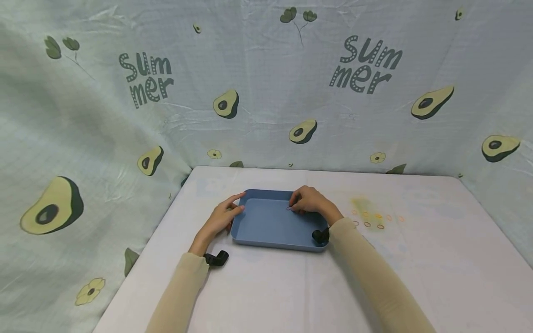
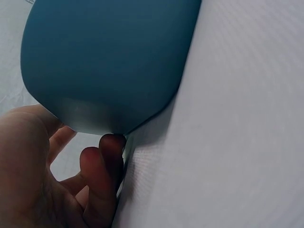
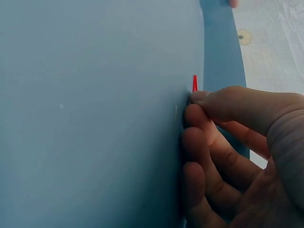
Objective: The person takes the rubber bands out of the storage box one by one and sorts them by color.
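Observation:
A shallow blue tray [image 1: 266, 222] lies on the white table, its inside facing up. My left hand [image 1: 222, 216] grips the tray's left side, with the thumb at the rim; in the left wrist view some fingers [image 2: 92, 173] curl against the tray's end wall. Over the far right part of the tray, my right hand [image 1: 310, 201] pinches a thin red rubber band [image 3: 194, 83] between thumb and index finger. The band pokes up past the fingertips, and the rest of it is hidden. The other right fingers are bent close to the tray floor.
To the right of the tray, several small rubber bands [image 1: 367, 225] in red, orange and yellowish tones lie in rows on the table [image 1: 437, 259]. A cloth [image 1: 258, 60] with avocado prints hangs behind the table and along its left side.

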{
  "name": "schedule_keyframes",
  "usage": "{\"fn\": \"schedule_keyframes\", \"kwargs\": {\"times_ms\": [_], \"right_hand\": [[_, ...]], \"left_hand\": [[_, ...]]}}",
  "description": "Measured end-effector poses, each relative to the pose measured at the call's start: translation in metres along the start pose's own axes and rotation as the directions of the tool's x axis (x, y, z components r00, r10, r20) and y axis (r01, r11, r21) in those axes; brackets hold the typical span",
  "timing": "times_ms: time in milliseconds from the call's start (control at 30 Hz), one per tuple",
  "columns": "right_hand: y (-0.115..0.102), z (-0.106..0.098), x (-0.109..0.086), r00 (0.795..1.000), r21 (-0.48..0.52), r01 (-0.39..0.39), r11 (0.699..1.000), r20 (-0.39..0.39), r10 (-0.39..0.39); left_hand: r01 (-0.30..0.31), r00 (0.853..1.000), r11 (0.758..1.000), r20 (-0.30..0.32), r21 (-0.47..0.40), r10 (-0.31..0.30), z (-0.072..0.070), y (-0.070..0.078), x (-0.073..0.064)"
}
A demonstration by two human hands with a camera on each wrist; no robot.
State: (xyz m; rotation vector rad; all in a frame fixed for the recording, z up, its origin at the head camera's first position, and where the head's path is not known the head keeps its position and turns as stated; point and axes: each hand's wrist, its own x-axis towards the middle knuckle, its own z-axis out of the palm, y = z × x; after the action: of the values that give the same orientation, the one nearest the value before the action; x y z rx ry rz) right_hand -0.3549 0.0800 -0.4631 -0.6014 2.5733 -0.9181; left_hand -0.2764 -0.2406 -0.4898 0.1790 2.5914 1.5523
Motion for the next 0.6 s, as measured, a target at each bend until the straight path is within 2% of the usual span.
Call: {"fn": "schedule_keyframes", "kwargs": {"times_ms": [600], "right_hand": [[0.0047,0.0008,0.0007,1.0,-0.051,0.005,0.999,-0.011,-0.006]], "left_hand": [[0.011,1.0,1.0,0.001,0.014,-0.011,0.0019,0.0014,0.0019]]}}
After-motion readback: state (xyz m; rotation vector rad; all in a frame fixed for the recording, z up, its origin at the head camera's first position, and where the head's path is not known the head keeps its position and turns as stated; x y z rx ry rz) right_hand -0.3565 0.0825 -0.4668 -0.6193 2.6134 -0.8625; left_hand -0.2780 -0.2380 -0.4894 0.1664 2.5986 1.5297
